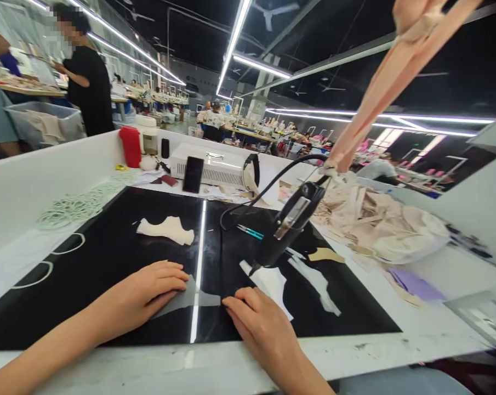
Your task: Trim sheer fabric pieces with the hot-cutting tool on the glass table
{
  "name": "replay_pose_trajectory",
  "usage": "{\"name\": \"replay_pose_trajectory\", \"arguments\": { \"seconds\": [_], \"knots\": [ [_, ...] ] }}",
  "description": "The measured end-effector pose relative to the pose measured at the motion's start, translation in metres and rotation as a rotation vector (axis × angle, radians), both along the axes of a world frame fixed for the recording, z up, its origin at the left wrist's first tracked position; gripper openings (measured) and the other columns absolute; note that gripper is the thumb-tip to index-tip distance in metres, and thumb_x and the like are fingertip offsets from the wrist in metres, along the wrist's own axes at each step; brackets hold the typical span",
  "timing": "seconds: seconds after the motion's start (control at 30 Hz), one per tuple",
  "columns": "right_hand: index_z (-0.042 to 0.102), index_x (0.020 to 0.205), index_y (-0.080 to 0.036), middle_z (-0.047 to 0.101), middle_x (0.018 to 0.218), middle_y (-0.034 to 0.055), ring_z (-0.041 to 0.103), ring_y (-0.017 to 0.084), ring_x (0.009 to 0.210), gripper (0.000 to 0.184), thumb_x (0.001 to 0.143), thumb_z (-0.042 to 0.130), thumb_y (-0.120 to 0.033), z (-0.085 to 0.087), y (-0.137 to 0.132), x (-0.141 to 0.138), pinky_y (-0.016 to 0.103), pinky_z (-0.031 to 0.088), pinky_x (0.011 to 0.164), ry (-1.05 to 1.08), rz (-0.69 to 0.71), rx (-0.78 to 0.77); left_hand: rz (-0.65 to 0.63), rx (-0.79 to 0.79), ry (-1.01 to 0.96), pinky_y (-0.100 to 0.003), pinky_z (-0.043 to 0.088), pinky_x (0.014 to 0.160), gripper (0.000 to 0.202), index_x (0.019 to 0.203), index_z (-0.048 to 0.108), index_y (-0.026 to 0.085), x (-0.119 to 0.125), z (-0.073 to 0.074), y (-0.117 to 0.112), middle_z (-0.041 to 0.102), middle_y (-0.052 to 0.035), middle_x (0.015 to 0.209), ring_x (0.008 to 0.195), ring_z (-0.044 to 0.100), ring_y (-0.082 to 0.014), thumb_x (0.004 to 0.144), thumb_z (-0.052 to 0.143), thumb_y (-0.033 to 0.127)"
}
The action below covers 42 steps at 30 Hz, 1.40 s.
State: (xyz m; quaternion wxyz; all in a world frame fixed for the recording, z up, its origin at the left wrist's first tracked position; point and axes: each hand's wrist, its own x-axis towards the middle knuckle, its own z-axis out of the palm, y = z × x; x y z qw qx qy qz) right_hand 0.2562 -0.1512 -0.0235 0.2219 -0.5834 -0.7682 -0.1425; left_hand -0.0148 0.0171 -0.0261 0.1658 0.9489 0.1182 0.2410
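Observation:
My left hand (149, 291) lies flat on a thin translucent grey piece (192, 296) spread on the glossy black work surface (108, 258). My right hand (260, 326) rests palm down at the right end of that same piece, fingers together. Just beyond my right hand a black corded hand tool (286, 227) stands tilted, its tip touching a white cut piece (272, 285). A cream shaped fabric piece (167, 229) lies further back on the left.
A pile of beige fabric (375, 219) sits at the right, with beige straps (379, 93) hanging above. Pale green rings (79, 206) lie at the left. A white box, a phone (193, 174) and a red container (130, 145) stand at the back. A person in black stands far left.

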Motion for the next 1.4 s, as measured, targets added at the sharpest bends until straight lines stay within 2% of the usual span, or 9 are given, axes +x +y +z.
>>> {"name": "replay_pose_trajectory", "arguments": {
  "seconds": [0.17, 0.3, 0.4, 0.6, 0.8, 0.93, 1.1, 1.2, 1.4],
  "knots": [
    [0.071, 0.111, -0.023, 0.076, 0.100, 0.0070, 0.072, 0.021, 0.090, 0.033, 0.113, 0.040, -0.033, 0.006, -0.023, 0.075, 0.032, 0.058, 0.078, 0.063, -0.280, 0.056, 0.063, 0.077, -0.093, -0.026, 0.054, 0.111, 0.027, 0.118, 0.078, 0.035, -0.004, -0.001, 0.002, 0.078, 0.0046, 0.127, 0.122, 0.073, -0.0169, 0.102, 0.058, 0.025],
    [0.072, 0.110, -0.020, 0.076, 0.099, 0.0085, 0.071, 0.025, 0.088, 0.031, 0.110, 0.050, -0.041, -0.002, -0.028, 0.137, 0.041, 0.059, 0.080, 0.060, -0.556, 0.066, 0.169, 0.050, -0.112, -0.024, 0.057, 0.105, 0.027, 0.113, 0.082, 0.036, -0.010, -0.002, 0.003, 0.079, 0.0045, 0.124, 0.112, 0.077, -0.0165, 0.101, 0.058, 0.033],
    [0.071, 0.111, -0.018, 0.075, 0.102, 0.0057, 0.071, 0.021, 0.090, 0.021, 0.106, 0.063, -0.036, -0.012, -0.022, 0.163, 0.041, 0.061, 0.083, 0.041, -0.690, 0.015, 0.212, 0.012, -0.041, -0.026, 0.055, 0.107, 0.028, 0.114, 0.082, 0.037, -0.015, -0.009, 0.008, 0.078, 0.0048, 0.128, 0.114, 0.076, -0.0166, 0.101, 0.058, 0.035],
    [0.070, 0.118, -0.018, 0.072, 0.119, 0.0073, 0.072, 0.021, 0.101, 0.022, 0.104, 0.067, -0.036, -0.026, -0.007, 0.171, 0.041, 0.063, 0.089, 0.003, -0.795, -0.113, 0.221, 0.003, -0.022, -0.024, 0.052, 0.110, 0.028, 0.118, 0.081, 0.041, -0.019, -0.021, 0.014, 0.075, 0.0069, 0.132, 0.115, 0.076, -0.0169, 0.101, 0.060, 0.037],
    [0.069, 0.121, -0.019, 0.071, 0.124, 0.0084, 0.071, 0.022, 0.105, 0.024, 0.104, 0.066, -0.036, -0.025, -0.006, 0.168, 0.043, 0.062, 0.092, 0.033, -0.822, -0.176, 0.276, -0.006, -0.005, -0.025, 0.051, 0.112, 0.030, 0.116, 0.081, 0.042, -0.021, -0.026, 0.012, 0.075, 0.0071, 0.133, 0.118, 0.075, -0.0162, 0.103, 0.054, 0.041],
    [0.069, 0.122, -0.019, 0.071, 0.124, 0.0084, 0.071, 0.022, 0.105, 0.025, 0.104, 0.066, -0.037, -0.020, -0.008, 0.171, 0.043, 0.062, 0.092, 0.145, -0.835, -0.209, 0.278, 0.000, 0.011, -0.025, 0.051, 0.111, 0.031, 0.116, 0.081, 0.043, -0.023, -0.029, 0.014, 0.075, 0.0072, 0.133, 0.118, 0.075, -0.0161, 0.103, 0.053, 0.043],
    [0.069, 0.121, -0.019, 0.072, 0.118, 0.0072, 0.072, 0.020, 0.097, 0.027, 0.104, 0.066, -0.039, -0.015, -0.011, 0.178, 0.039, 0.063, 0.085, 0.346, -0.840, -0.234, 0.256, 0.045, -0.049, -0.019, 0.050, 0.109, 0.028, 0.115, 0.081, 0.045, -0.020, -0.029, 0.016, 0.076, 0.0095, 0.129, 0.113, 0.077, -0.0126, 0.102, 0.056, 0.044],
    [0.069, 0.121, -0.019, 0.072, 0.120, 0.0072, 0.072, 0.021, 0.099, 0.027, 0.104, 0.066, -0.040, -0.015, -0.013, 0.182, 0.040, 0.063, 0.087, 0.442, -0.812, -0.226, 0.251, 0.045, -0.073, -0.017, 0.049, 0.110, 0.027, 0.113, 0.081, 0.045, -0.020, -0.030, 0.017, 0.077, 0.0098, 0.127, 0.112, 0.077, -0.0115, 0.102, 0.057, 0.044],
    [0.068, 0.124, -0.019, 0.070, 0.125, 0.0081, 0.071, 0.023, 0.105, 0.029, 0.104, 0.067, -0.040, -0.022, -0.013, 0.190, 0.043, 0.062, 0.091, 0.609, -0.749, -0.166, 0.260, -0.049, 0.012, -0.026, 0.052, 0.111, 0.026, 0.116, 0.082, 0.042, -0.023, -0.027, 0.018, 0.075, 0.0080, 0.132, 0.116, 0.076, -0.0176, 0.099, 0.062, 0.042]
  ]
}}
